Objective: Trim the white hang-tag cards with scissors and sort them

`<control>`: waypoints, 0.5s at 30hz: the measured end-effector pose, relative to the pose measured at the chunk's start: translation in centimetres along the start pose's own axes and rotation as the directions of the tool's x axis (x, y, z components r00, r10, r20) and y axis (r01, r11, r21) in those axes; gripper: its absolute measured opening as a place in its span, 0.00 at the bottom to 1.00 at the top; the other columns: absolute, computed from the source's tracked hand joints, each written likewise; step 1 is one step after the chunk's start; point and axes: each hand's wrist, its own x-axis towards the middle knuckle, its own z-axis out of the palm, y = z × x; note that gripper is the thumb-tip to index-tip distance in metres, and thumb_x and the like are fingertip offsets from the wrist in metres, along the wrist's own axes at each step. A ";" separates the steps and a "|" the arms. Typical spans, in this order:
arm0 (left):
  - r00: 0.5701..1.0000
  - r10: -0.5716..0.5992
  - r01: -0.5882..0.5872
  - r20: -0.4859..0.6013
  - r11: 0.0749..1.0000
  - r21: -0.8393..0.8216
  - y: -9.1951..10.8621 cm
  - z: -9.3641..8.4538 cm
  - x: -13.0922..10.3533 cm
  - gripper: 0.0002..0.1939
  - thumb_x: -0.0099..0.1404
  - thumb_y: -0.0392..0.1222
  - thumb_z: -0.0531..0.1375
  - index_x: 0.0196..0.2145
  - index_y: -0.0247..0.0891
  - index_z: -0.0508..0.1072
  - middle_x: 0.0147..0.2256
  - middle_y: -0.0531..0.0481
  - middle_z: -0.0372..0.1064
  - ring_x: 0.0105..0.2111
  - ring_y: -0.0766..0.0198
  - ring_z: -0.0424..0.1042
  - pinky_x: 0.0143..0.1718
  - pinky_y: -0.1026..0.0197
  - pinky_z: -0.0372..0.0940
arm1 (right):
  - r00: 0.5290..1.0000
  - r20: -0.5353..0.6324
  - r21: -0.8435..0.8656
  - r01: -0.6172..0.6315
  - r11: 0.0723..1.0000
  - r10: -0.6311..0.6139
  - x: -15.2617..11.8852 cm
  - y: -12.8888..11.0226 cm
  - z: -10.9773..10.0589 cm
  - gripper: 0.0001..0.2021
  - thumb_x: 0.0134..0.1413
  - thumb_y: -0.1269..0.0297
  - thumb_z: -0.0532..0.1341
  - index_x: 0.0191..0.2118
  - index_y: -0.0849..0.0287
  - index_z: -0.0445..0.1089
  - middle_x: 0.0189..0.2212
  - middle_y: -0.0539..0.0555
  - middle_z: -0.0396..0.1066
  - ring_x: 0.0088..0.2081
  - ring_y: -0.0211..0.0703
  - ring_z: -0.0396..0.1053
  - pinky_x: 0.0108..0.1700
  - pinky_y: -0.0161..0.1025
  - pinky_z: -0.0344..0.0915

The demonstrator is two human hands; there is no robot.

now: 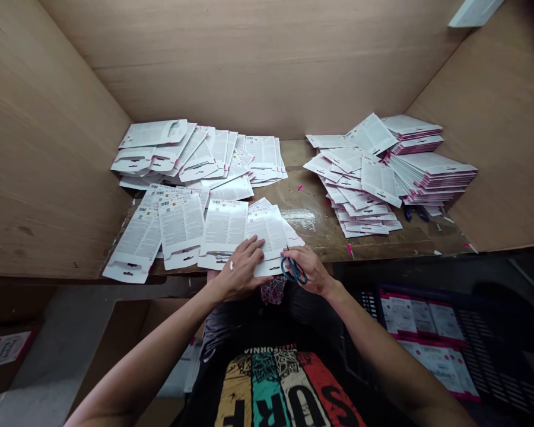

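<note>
My right hand is closed around a pair of scissors with dark teal handles; most of the blades are hidden. The scissors are at the lower right of a white printed cardboard packet on the table's front edge. On that packet's lower left side lies my left hand, fingers over the top and thumb along the near edge, gripping it. A small white scrap sticks to the back of this hand. Just left lies another white packet, its flap end towards me. More packets overlap further left.
A loose heap of packets lies at the back left. On the right are a messy pile and neat stacks, with a dark blue-handled tool nearby. Wooden panels enclose the table. Below right stands a dark crate holding packets.
</note>
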 end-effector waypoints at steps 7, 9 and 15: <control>0.997 -0.004 -0.004 -0.083 0.995 -0.099 -0.6 0.2 0.5 0.11 0.75 0.51 0.64 0.42 0.41 0.75 0.62 0.40 0.74 0.71 0.43 0.63 0.69 0.37 0.66 | 0.995 0.092 -0.171 -0.012 0.985 0.028 -0.1 -0.1 0.2 0.15 0.70 0.59 0.66 0.58 0.56 0.73 0.49 0.60 0.81 0.56 0.59 0.75 0.54 0.52 0.69; 0.993 -0.032 0.022 -0.113 0.996 -0.089 -0.7 0.8 0.7 0.07 0.78 0.44 0.60 0.48 0.41 0.76 0.59 0.42 0.76 0.69 0.47 0.66 0.69 0.38 0.67 | 0.990 0.054 -0.226 -0.116 0.967 0.131 0.6 -0.3 0.6 0.12 0.70 0.63 0.64 0.56 0.57 0.75 0.45 0.61 0.81 0.51 0.59 0.74 0.51 0.51 0.70; 0.994 0.108 -0.104 -0.030 0.988 0.113 -1.2 1.2 -0.5 0.26 0.74 0.42 0.63 0.68 0.44 0.71 0.65 0.38 0.70 0.73 0.39 0.58 0.69 0.34 0.64 | 0.934 -0.164 -0.128 -0.338 0.932 0.316 2.0 -1.1 1.3 0.07 0.69 0.62 0.64 0.45 0.57 0.77 0.37 0.58 0.79 0.42 0.55 0.74 0.45 0.47 0.71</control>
